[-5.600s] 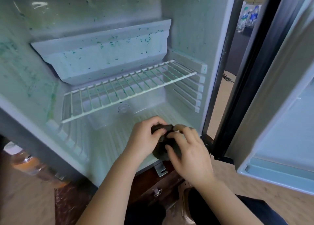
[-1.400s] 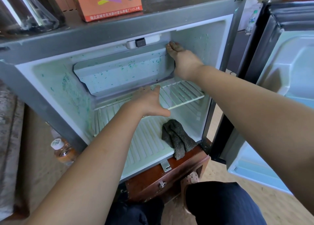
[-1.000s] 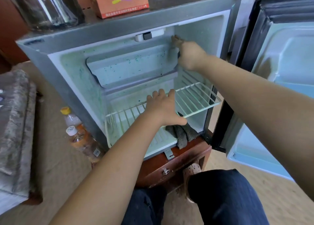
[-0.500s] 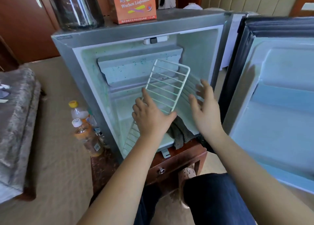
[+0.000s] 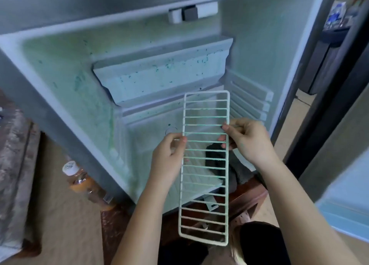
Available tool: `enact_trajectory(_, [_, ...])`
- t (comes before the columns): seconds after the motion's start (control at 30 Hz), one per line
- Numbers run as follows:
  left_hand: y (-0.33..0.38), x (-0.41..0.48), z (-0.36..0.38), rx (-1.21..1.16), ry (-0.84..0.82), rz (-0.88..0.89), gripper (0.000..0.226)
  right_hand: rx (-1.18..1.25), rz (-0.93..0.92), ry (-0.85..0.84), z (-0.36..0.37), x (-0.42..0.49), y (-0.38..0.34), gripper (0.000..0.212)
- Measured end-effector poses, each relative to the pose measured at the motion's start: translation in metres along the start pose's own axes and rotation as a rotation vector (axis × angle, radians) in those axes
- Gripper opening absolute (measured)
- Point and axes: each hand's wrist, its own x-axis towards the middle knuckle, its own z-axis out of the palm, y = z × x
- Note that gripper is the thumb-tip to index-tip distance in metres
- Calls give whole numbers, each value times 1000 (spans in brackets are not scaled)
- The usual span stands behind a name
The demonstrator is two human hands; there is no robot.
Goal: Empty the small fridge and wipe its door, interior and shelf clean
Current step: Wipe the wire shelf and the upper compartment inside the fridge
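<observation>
The small fridge (image 5: 65,88) stands open in front of me, its pale interior speckled with green stains. A white wire shelf (image 5: 205,184) is out of its rails and held upright, lengthwise, before the opening. My left hand (image 5: 169,156) grips its left edge and my right hand (image 5: 247,140) pinches its right edge. A dark grey cloth (image 5: 217,158) lies on the fridge floor behind the shelf, partly hidden by the wires. The freezer tray (image 5: 159,80) hangs at the top back. The open door (image 5: 343,202) is at the right.
Two bottles of orange drink (image 5: 81,182) stand on the floor left of the fridge. The fridge rests on a dark wooden stand (image 5: 247,198). A grey cushion (image 5: 14,164) lies at the far left. My knees in dark trousers (image 5: 259,242) are below the shelf.
The shelf has come fully out of the fridge and turned upright. My right hand, open beside it half a second ago, now pinches its right edge. The camera has moved closer.
</observation>
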Motion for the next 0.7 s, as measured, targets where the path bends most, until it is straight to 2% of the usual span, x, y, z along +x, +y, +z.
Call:
enact_trajectory(0.1, [-20,12,5,-55,68,-29,15,28,23,-33,15,11,18,14])
enact_trajectory(0.43, [-39,34,4,-180,-46,-165,7,30,-28,24,32,29,59,15])
enact_trajectory(0.5, [-42,34,4,-167,-47,-137,8,-120,-60,73,27,31,68,21])
enact_trajectory(0.57, [-47,36,3,-142,-42,-124,10,-418,-70,85,20,33,76,26])
enact_trajectory(0.63, [-49,37,2,-151,-30,-133,13,-765,-11,-5,17,30,83,33])
enact_trajectory(0.7, [-49,38,1,-186,-6,-145,16,-1019,48,-180,21,24,90,53])
